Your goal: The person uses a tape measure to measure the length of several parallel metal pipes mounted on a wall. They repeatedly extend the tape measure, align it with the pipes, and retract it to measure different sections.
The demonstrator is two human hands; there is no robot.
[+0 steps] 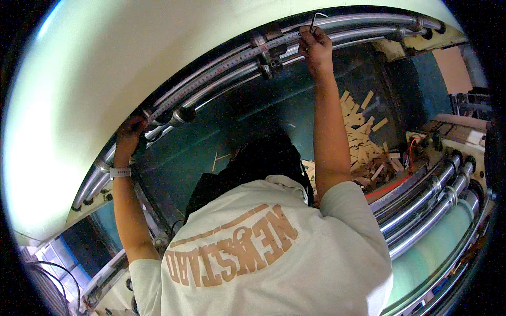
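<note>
A steel tape measure [220, 69] is pulled out along the chrome bars [211, 87] of the machine in front of me. At its left end my left hand [129, 139] is closed around the tape measure, its fingers dark in shadow, so I cannot make out the tape's case. My right hand [317, 50] is raised at the tape's other end, fingers pinched on it. A bent hex key [314, 22] sticks up from the same right hand. Between my hands, a dark metal clamp block [269, 55] sits across the bars.
Cardboard strips [361, 129] lie heaped on the dark floor beyond my right arm. More chrome rollers [429, 210] and a pale green roller [437, 253] stand at the lower right. A large cream machine cover [105, 63] curves overhead. Black cables [58, 276] hang at the lower left.
</note>
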